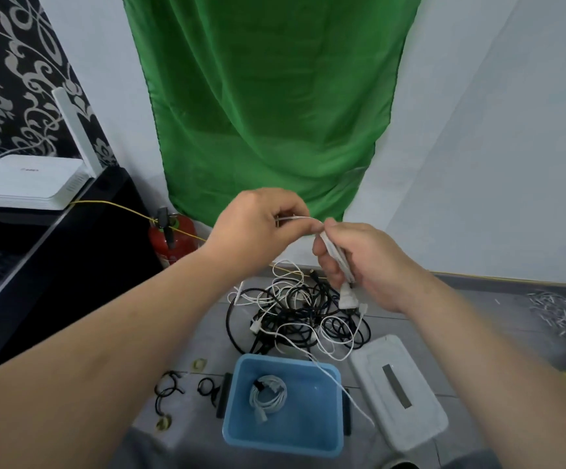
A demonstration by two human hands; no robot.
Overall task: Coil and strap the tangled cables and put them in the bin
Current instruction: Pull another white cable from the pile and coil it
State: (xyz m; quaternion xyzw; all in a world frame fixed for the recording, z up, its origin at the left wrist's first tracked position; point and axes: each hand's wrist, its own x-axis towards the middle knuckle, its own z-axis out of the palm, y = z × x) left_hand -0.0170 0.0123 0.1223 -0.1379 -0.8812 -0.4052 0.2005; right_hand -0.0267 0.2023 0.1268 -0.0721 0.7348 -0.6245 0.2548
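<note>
Both hands are raised above the floor with one white cable between them. My right hand grips several folded loops of it, its plugs hanging below the fingers. My left hand pinches the cable's strand near the right thumb. A loose tail runs down across the blue bin. Inside the bin lies one coiled white cable. Beyond the bin a tangle of black and white cables lies on the grey floor.
The bin's white lid lies to its right. Black straps and small rings sit on the floor to its left. A red fire extinguisher stands by the wall, a white router on dark furniture at left. Green cloth hangs behind.
</note>
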